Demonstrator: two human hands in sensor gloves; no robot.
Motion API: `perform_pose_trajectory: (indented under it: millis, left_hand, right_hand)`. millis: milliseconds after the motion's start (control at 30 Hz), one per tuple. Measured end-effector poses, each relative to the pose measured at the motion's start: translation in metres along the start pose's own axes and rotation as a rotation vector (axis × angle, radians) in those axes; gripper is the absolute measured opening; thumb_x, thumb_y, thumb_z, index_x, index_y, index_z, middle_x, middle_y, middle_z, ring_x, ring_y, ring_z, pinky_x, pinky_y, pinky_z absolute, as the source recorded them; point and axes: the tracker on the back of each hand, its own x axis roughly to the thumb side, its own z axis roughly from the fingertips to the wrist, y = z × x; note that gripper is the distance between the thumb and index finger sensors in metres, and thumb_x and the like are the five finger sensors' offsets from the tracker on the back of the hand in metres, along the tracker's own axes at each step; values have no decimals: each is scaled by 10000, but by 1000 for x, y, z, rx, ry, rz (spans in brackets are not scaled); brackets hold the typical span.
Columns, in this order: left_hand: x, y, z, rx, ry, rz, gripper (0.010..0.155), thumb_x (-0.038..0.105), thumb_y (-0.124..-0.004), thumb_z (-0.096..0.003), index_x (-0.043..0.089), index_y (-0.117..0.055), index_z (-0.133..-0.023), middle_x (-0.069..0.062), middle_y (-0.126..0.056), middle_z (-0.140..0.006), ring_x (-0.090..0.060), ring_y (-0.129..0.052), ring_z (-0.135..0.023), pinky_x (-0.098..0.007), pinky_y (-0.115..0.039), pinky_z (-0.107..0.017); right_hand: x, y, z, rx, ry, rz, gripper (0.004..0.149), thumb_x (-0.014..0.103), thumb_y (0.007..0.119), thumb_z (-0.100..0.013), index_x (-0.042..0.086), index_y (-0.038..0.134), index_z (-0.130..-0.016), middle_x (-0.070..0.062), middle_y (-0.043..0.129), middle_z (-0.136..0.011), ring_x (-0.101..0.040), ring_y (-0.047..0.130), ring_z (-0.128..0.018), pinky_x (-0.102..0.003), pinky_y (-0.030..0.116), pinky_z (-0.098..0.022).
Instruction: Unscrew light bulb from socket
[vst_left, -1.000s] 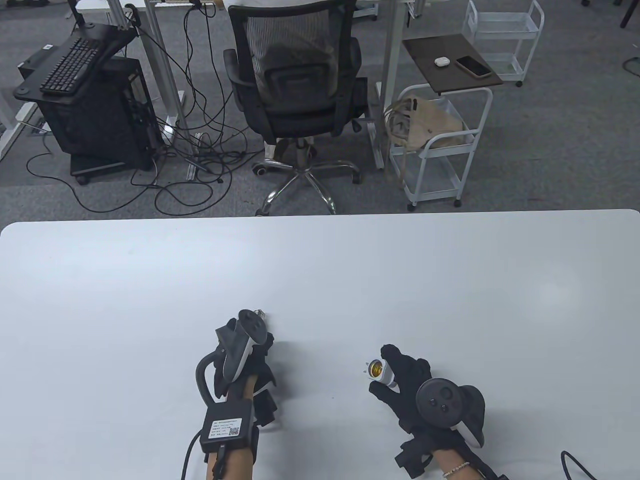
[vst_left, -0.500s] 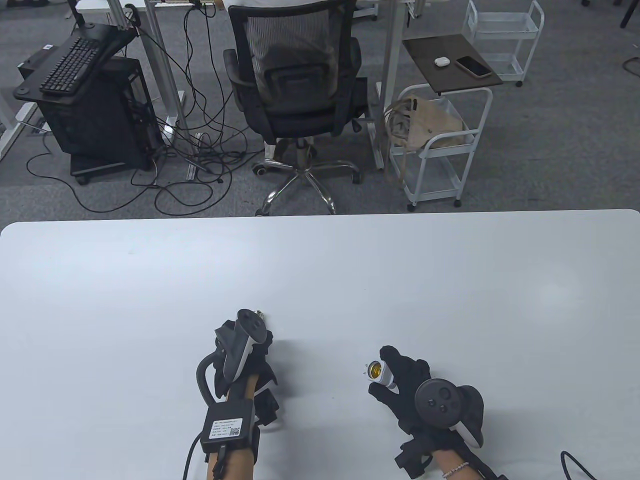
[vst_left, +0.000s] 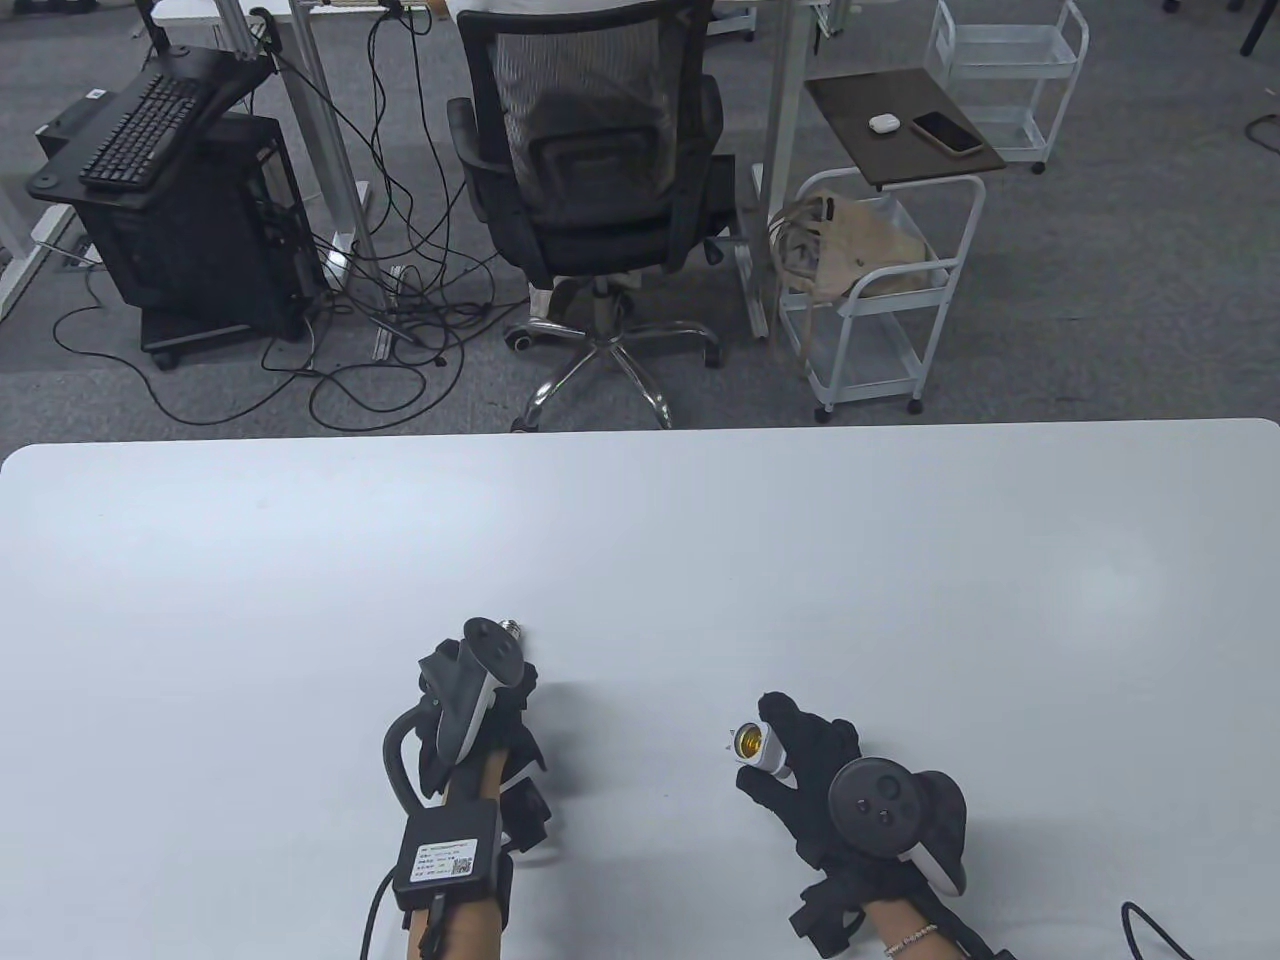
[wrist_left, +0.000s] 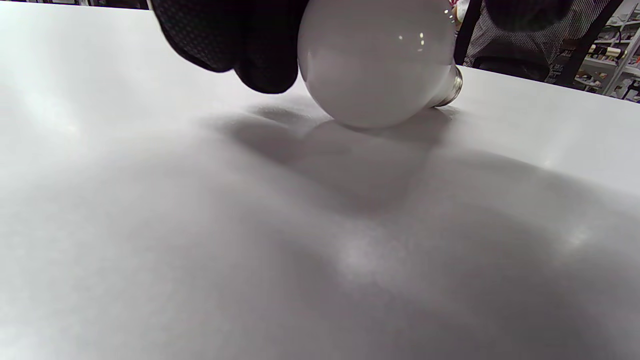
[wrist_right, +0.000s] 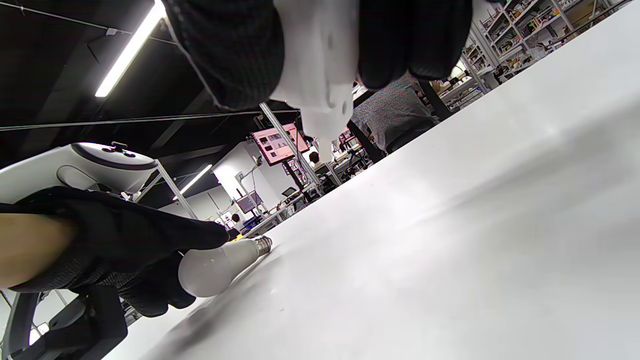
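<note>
The bulb (wrist_left: 375, 60) and the socket (vst_left: 757, 745) are already lying well apart, so the unscrewing itself looks finished and the step in hand is setting the parts down. The left hand (vst_left: 480, 720) is holding the bulb on its side, its glass touching the table (vst_left: 640, 560) and its metal screw base (vst_left: 510, 629) pointing toward twelve o'clock; the gloved fingers (wrist_left: 250, 45) are curling around the glass. The right hand (vst_left: 830, 770), sitting at about three o'clock from the left one, is gripping the white socket between its fingers (wrist_right: 235, 55), with the brass-lined opening facing nine o'clock and the socket seeming to be raised slightly off the table. Next, the left hand probably needs to be releasing gently, since a round bulb may roll, and the right hand lowering the socket to the table.
</note>
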Motion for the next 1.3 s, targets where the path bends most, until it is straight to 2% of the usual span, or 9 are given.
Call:
perform_pose_trajectory:
  millis: [733,900,1000,1100,1200,1300]
  left_hand:
    - [-7,5,-2,0,-2,0,898,612,-704,-573,51,-345,-1176,-331,-555,-1172,-457,-739,-1010,-564,-667,-742]
    - [-8,15,3,31,-24,-3,924,615,-698,-573,51,-305,-1191,-356,-453,-1199,-508,-641,-1049,-599,-609,-764]
    - [-3,32,13,107,-110,-20,922,617,-685,-578,67,-274,-1194,-342,-401,-1216,-525,-563,-1075,-612,-561,-783]
    - [5,43,37,132,-296,40,902,613,-675,-582,109,-255,-1202,-304,-353,-1243,-532,-478,-1104,-617,-502,-809]
    - [13,37,69,134,-484,48,886,615,-671,-583,142,-260,-1209,-267,-335,-1267,-511,-403,-1134,-607,-449,-831]
    - [18,24,97,160,-607,-9,876,624,-657,-585,171,-251,-1215,-234,-357,-1278,-476,-402,-1153,-590,-428,-844]
  right_hand:
    - [0,1,0,3,-2,2,708,397,824,-546,145,478,-1109,-220,724,-988,-450,707,-917,-628,448,-709]
    - [0,1,0,3,0,-3,706,402,817,-551,143,476,-1112,-223,723,-990,-452,705,-917,-630,448,-708]
    - [0,2,0,15,2,-9,706,404,812,-554,144,473,-1116,-226,715,-1000,-459,699,-920,-633,451,-706]
    - [0,2,0,15,3,-6,705,400,815,-552,139,477,-1114,-231,705,-1007,-464,695,-922,-635,450,-704]
    - [-1,2,0,15,10,-5,703,397,815,-552,132,480,-1111,-240,688,-1016,-473,682,-927,-640,447,-702]
    - [-1,1,0,7,19,-6,704,396,814,-552,123,481,-1108,-250,629,-1041,-488,650,-938,-645,438,-700]
